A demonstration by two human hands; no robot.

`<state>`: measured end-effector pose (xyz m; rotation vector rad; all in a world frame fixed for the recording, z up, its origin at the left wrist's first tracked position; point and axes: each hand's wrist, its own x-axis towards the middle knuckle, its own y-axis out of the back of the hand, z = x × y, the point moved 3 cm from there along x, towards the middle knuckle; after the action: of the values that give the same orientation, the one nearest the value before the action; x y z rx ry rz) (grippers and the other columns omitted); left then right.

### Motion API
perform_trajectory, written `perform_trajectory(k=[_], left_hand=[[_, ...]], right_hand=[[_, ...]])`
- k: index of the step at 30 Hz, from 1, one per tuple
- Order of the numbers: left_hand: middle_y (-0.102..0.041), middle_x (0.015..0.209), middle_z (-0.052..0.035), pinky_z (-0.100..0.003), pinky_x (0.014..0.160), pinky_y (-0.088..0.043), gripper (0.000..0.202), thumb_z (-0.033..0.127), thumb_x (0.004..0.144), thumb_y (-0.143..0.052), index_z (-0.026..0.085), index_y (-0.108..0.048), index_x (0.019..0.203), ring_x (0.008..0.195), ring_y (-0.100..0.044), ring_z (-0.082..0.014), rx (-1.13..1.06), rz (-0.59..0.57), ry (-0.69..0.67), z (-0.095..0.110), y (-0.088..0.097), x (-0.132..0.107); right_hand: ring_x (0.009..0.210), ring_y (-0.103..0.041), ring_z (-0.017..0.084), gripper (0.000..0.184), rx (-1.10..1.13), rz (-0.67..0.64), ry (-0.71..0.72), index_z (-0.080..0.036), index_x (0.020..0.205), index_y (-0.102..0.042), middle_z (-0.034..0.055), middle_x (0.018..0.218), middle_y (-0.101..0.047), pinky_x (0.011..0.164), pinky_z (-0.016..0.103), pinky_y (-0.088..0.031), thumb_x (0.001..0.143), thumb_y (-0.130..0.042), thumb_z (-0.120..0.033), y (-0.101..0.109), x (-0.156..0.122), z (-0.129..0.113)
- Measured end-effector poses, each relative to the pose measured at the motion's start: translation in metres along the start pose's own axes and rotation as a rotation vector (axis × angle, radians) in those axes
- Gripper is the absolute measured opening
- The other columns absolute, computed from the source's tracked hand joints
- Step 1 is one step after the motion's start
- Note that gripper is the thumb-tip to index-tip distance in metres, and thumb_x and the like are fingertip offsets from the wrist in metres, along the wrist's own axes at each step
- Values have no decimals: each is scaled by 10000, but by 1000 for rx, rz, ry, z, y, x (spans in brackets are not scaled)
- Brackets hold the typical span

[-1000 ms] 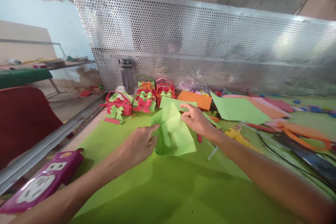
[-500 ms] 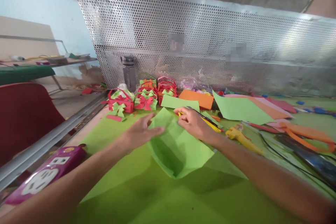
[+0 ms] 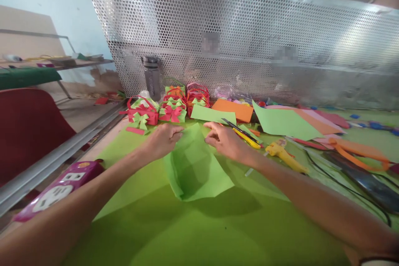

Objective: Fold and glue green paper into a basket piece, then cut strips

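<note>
A folded sheet of light green paper (image 3: 199,170) rests between my hands, its pointed end away from me and its near side raised in a curve. My left hand (image 3: 162,139) is closed, with fingers and thumb pinched at the sheet's upper left edge. At the upper right edge, my right hand (image 3: 226,141) has its fingers curled in against the paper; the exact contact of its fingertips is hard to make out. Just beyond the right hand lie a yellow utility knife (image 3: 247,138) and a dark pen-like tool (image 3: 238,128).
Small red and green paper baskets (image 3: 145,114) with bows stand at the back, before a grey bottle (image 3: 151,79) and a perforated metal panel (image 3: 218,12). To the right are a yellow glue gun (image 3: 285,156) and coloured sheets (image 3: 283,122). A purple power strip (image 3: 67,187) lies left.
The green paper has shifted left and turned a little. My left hand, blurred and spread before, has closed at its edge. My right hand's fingers stay curled. The camera view has tilted down slightly.
</note>
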<state>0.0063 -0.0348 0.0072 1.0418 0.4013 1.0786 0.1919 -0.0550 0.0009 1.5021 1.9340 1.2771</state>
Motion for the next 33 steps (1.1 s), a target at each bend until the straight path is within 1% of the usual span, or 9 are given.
perform_trajectory(k=[6,10,13,19,22,26,29,31,33], left_hand=[[-371,512,47,-224,497,-247,233,206,815,-378,167,-465,603,486,-386,-97,88,-3,-61,-1,1,3],[-464,547,28,-222,515,-284,239,202,818,-399,159,-524,618,510,-435,-104,116,-13,-84,-2,2,4],[-516,551,19,-218,512,-303,244,201,818,-415,158,-567,633,503,-461,-107,124,-17,-84,-5,1,5],[-631,626,-7,-224,551,-376,225,220,830,-454,159,-661,767,555,-558,-131,128,11,-74,-7,-6,9],[-704,839,-40,-241,642,-439,231,244,837,-481,169,-663,957,704,-630,-160,120,63,-76,0,-4,8],[-628,1171,-79,-305,808,-447,314,294,868,-468,177,-591,1132,924,-622,-197,137,256,-61,24,16,-5],[-706,867,-24,-233,655,-459,219,246,863,-495,156,-646,994,708,-630,-139,209,474,-156,54,32,-29],[-684,712,4,-215,557,-435,183,222,876,-486,168,-657,840,572,-584,-104,290,462,-318,73,28,-48],[-689,766,-17,-250,551,-446,202,217,886,-461,187,-642,803,625,-602,-137,382,347,-489,85,10,-67]], right_hand=[[903,-608,215,430,-176,28,58,-156,1286,-409,83,1006,-673,793,336,-415,859,-461,-148,18,-1,-7],[887,-611,228,348,-261,-159,163,-188,1044,-603,71,979,-671,769,337,-430,736,-567,-28,23,-20,-6],[980,-558,229,406,-351,-329,342,-176,1068,-584,89,1062,-619,838,354,-420,689,-658,-52,21,-44,-10],[968,-521,194,301,-218,-383,426,-151,962,-595,83,1021,-596,823,312,-412,698,-600,-8,1,-63,-16],[805,-535,152,112,-55,-338,362,-154,774,-613,38,829,-605,715,266,-402,774,-551,-60,-14,-62,-10],[508,-366,87,277,76,-287,34,-163,568,-505,-57,529,-397,488,223,-281,808,-563,-289,-24,-60,4],[469,-285,72,265,164,-261,-103,-177,538,-446,-84,487,-276,452,214,-216,770,-555,-247,-24,-59,3],[474,-309,73,207,191,-247,-122,-175,561,-471,-82,490,-314,452,209,-224,748,-553,-208,-23,-58,0],[485,-374,78,115,226,-250,-131,-169,653,-545,-67,527,-435,460,202,-265,756,-550,-217,-25,-58,-1]])
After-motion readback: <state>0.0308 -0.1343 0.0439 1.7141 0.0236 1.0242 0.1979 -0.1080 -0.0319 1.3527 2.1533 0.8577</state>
